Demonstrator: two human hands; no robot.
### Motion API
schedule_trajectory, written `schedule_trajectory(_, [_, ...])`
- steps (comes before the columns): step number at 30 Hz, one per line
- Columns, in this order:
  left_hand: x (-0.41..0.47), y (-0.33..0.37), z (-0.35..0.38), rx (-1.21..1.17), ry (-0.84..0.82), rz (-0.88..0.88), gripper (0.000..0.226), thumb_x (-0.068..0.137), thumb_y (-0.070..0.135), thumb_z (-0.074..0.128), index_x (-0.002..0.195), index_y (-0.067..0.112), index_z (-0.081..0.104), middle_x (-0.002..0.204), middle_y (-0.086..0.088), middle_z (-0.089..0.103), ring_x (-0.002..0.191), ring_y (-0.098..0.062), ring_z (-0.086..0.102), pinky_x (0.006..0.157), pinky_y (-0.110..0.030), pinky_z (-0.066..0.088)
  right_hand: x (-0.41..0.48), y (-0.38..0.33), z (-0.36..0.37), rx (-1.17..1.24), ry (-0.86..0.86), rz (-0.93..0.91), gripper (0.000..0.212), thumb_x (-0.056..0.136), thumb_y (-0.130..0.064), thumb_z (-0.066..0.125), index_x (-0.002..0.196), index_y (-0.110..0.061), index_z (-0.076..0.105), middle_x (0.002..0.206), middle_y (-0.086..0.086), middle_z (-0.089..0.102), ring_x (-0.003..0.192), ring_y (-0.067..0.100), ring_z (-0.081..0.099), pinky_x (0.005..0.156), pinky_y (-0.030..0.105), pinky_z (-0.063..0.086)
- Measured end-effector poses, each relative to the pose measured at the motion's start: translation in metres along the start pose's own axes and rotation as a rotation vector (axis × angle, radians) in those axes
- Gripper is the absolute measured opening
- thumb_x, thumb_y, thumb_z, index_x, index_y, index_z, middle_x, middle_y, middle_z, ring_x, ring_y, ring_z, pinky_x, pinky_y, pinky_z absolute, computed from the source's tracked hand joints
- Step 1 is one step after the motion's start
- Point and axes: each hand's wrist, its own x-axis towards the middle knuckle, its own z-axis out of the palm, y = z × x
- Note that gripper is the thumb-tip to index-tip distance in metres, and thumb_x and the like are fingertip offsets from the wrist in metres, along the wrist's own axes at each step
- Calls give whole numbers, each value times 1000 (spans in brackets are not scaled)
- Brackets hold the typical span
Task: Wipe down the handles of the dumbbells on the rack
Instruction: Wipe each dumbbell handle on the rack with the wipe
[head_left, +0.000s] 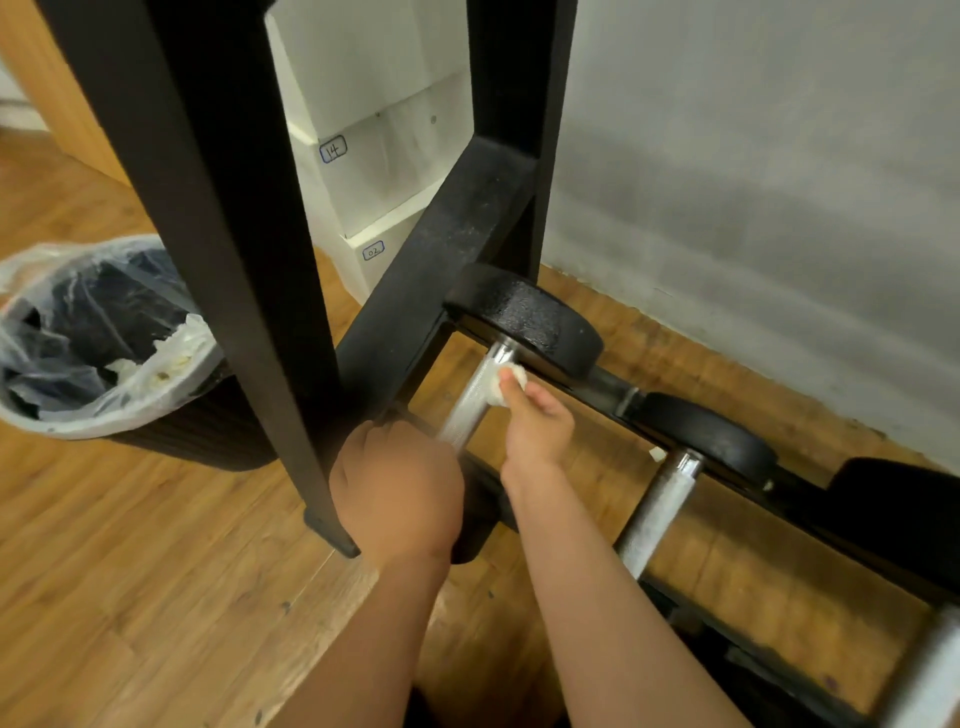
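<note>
Head view. Working at the bottom tier of the black rack (467, 218), on the leftmost dumbbell (524, 317). Pinching a small white wad (506, 383) at the thumb tip of the right hand (537, 423) and pressing it against the far end of the knurled handle (470, 402), just beside the far head. Covering the near end with the left hand (397, 483), back turned to the camera; cannot tell how its fingers lie or what they hold. Judging by the wad's place: mid-wipe on this handle. Probably left to do: the next handle (657, 512) just to the right, looking speckled, and another at the right edge (930, 670). Left of the rack, in the lined bin (104, 332), crumpled white tissue.
</note>
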Motion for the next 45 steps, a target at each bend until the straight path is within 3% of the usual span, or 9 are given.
schedule_trajectory(2, [0,-1,1,3,-12,-19,29,84,33,43,80,18,68,96,-1,70,123,-26,51,102,-45,38,-1,1,0,10,-2,5,15,87,-16,71,100,-9,69,82,-8,65,74,0,58,61,11,39])
schedule_trajectory(6, [-1,1,3,0,-1,-23,29,82,32,43,78,17,68,94,-2,70,121,-26,52,101,-45,38,-7,7,0,-14,-37,26,9,88,-19,70,95,-14,67,81,-10,63,76,0,55,72,16,38])
schedule_trajectory(11, [0,-1,3,5,-4,-8,30,83,31,43,79,16,69,91,-4,70,119,-27,54,101,-44,38,-13,13,5,-67,45,-58,14,92,-21,65,79,-21,63,78,-7,64,74,4,59,62,14,40])
schedule_trajectory(16, [0,0,2,9,-16,6,34,85,34,41,79,16,69,93,-4,70,119,-27,54,102,-45,39,-27,23,4,-80,18,14,10,91,-20,67,81,-20,63,80,-6,64,77,5,57,88,29,47])
schedule_trajectory(21, [1,0,-1,6,-62,-7,38,86,36,39,83,16,71,96,-6,71,120,-28,54,103,-47,39,-30,15,8,-58,55,27,16,89,-21,69,76,-23,59,81,-5,60,82,9,53,93,32,44])
schedule_trajectory(27, [0,0,2,8,-42,-7,34,86,37,43,81,17,70,97,-5,71,122,-28,53,105,-47,36,-12,8,17,14,62,-61,13,89,-25,70,77,-21,66,85,-1,68,88,13,62,76,20,48])
schedule_trajectory(36, [0,0,-2,-86,-30,-26,27,85,36,45,79,22,67,93,1,70,120,-26,52,103,-46,36,-18,31,2,-159,-15,-53,8,89,-23,70,82,-18,68,80,-3,67,79,10,61,87,33,53])
schedule_trajectory(39, [4,-6,-7,-230,-56,-46,12,86,28,62,95,21,66,104,1,66,120,-25,50,105,-44,34,-11,22,1,-176,18,-64,22,86,-22,73,99,-5,70,90,2,69,79,8,61,67,13,47])
schedule_trajectory(45, [9,-16,-17,-358,-37,-224,34,92,28,59,121,10,57,120,-9,59,123,-27,47,103,-40,35,-14,13,4,-121,14,-13,13,85,-12,73,96,-11,68,85,-4,66,78,2,60,61,13,39])
